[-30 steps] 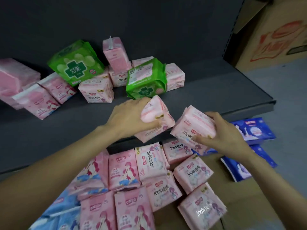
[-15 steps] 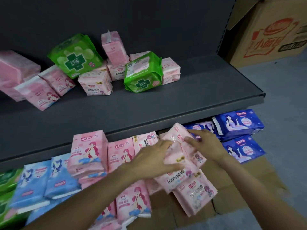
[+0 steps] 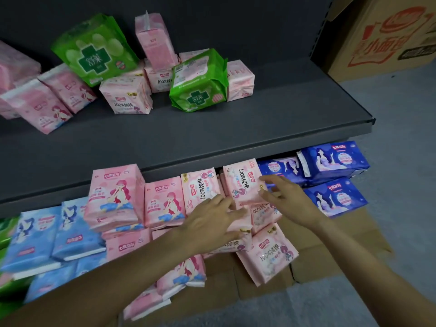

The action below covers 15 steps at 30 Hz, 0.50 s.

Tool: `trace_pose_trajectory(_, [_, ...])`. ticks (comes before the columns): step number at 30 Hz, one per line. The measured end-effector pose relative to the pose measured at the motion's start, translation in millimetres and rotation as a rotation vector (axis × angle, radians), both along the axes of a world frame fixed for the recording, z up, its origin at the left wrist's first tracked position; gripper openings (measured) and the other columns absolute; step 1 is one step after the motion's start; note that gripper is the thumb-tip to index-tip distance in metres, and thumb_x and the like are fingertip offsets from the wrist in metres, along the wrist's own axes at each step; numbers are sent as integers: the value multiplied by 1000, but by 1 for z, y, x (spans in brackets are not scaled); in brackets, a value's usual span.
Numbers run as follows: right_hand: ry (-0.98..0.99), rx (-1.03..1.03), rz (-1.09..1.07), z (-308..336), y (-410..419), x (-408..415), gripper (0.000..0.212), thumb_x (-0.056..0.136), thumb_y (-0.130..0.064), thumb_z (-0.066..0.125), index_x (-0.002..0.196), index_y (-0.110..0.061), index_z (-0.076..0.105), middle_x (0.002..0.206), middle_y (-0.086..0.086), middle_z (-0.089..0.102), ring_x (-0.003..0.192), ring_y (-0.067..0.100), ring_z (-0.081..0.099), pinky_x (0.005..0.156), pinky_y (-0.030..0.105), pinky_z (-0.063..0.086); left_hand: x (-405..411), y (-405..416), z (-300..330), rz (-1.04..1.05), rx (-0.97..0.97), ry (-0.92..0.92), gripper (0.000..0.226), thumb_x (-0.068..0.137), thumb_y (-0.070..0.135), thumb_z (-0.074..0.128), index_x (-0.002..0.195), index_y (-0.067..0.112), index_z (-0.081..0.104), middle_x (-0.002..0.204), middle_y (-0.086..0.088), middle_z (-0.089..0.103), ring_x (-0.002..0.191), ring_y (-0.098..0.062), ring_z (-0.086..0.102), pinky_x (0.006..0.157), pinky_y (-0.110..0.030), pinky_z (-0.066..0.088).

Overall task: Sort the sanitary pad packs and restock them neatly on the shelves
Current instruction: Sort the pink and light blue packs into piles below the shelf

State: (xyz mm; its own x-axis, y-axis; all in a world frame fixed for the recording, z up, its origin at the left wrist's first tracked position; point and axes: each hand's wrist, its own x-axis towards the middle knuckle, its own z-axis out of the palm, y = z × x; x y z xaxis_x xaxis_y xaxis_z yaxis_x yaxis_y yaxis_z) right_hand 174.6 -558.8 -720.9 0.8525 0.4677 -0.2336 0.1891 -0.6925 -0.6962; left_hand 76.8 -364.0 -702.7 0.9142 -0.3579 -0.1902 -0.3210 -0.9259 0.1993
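Glossy pink pack [image 3: 244,182]: right hand [image 3: 289,204] spread against it; left hand [image 3: 212,226] grip flat.

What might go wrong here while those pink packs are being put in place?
1. The pink pack set between the hands stands on loose packs and may topple as the right hand lets go.
2. The left hand presses a crooked pile; a front pack could slide onto the floor.
3. Green packs leaning on the upper shelf might tip over.
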Motion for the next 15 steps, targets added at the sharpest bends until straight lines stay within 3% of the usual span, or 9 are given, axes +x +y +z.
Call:
trace_pose_trajectory(5, [-67,20,120,6,-8,-28,48,88,-39,63,133,-31,47,130,-11,43,114,6,46,89,23,43,7,-6,-9,85,13,-31,54,98,48,36,144,20,31,138,-3,46,122,-17,43,96,-31,44])
trace_pose_trajectory(8, [-38,-59,166,-4,-6,-51,57,81,-50,67,131,-38,44,125,-16,46,97,3,54,76,19,48,8,2,-9,52,68,-128,51,99,43,41,144,22,32,138,0,42,124,-16,38,101,-30,35])
trace_pose_trajectory(10, [8,-49,152,-15,4,-67,58,80,-45,70,131,-32,46,121,-9,55,86,2,58,73,20,49,6,11,-6,31,61,-133,49,98,41,45,143,26,35,137,2,41,125,-15,37,103,-29,32])
trace_pose_trajectory(15, [-42,-87,133,-20,38,-83,57,82,-44,67,131,-27,43,123,-6,59,103,15,60,76,24,41,0,40,-4,129,24,-40,48,96,49,43,141,32,40,141,10,38,130,-11,31,106,-27,25])
